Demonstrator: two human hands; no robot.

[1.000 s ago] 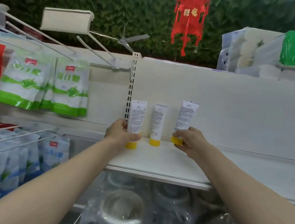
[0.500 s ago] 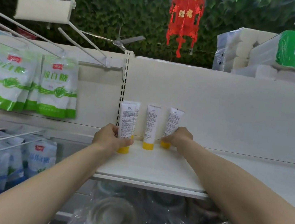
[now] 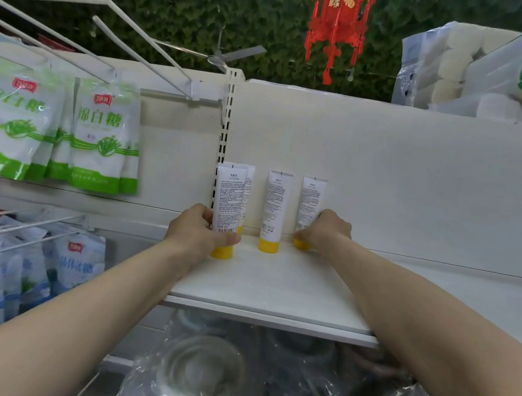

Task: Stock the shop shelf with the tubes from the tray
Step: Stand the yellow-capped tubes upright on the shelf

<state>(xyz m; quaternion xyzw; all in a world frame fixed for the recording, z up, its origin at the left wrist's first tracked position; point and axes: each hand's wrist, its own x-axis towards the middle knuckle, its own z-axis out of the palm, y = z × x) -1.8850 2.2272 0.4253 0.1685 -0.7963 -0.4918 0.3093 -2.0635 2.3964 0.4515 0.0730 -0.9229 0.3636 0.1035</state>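
Note:
Several white tubes with yellow caps stand cap-down on the white shelf (image 3: 274,287), near its left end. My left hand (image 3: 196,230) grips the front left tube (image 3: 228,198) low on its body; another tube (image 3: 247,189) stands close behind it. A middle tube (image 3: 275,206) stands free by the back wall. My right hand (image 3: 327,232) holds the right tube (image 3: 311,201) at its lower part, with its cap on the shelf next to the back wall. The tray is not in view.
Green-and-white sugar bags (image 3: 100,138) hang on hooks to the left, with blue-and-white bags (image 3: 78,268) lower down. Plastic-wrapped pots (image 3: 203,381) sit under the shelf. Paper-roll packs (image 3: 493,62) lie on top at the right. Bare shelf stretches to the right.
My right hand has carried the right tube back and down until it stands by the wall. My left hand has kept hold of the front left tube. The camera has turned a little left.

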